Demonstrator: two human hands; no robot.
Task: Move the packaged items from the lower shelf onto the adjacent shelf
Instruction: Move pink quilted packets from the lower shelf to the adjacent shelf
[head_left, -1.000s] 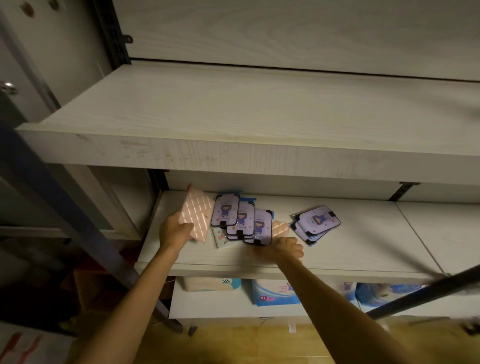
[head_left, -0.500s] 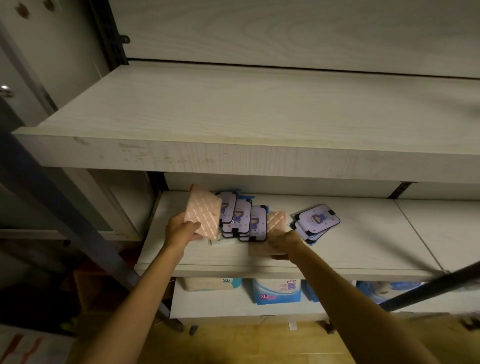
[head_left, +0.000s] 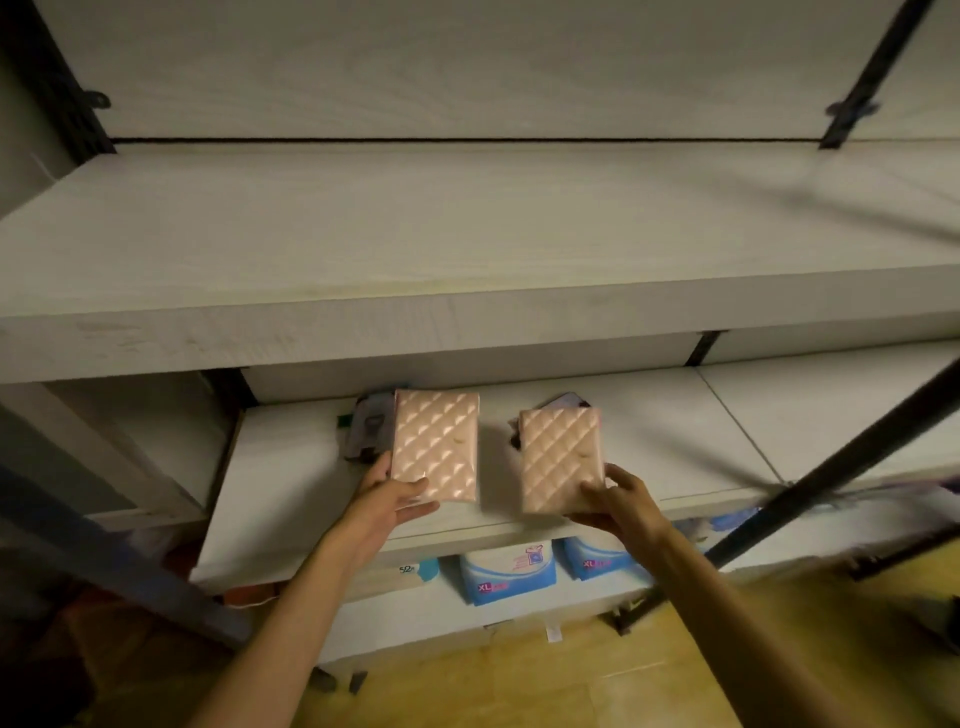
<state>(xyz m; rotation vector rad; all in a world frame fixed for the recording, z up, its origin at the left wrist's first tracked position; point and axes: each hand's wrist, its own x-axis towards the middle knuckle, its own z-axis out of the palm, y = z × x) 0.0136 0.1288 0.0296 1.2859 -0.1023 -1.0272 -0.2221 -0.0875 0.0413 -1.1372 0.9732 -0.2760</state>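
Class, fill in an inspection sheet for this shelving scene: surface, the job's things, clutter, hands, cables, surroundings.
Surface: pale wood lower shelf; upper shelf above it, bare where seen.
Job's things: two pink quilted packs, left pack and right pack, both lifted; dark packs lie behind on the lower shelf, partly hidden.
Clutter: blue bags on the bottom tier.
Hands: left hand holds the left pack; right hand holds the right pack.
Cables: nothing seen.
Surroundings: dark metal braces, wooden floor.

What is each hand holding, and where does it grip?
Each holds a pink quilted package by its bottom edge: the left hand the left package, the right hand the right package.
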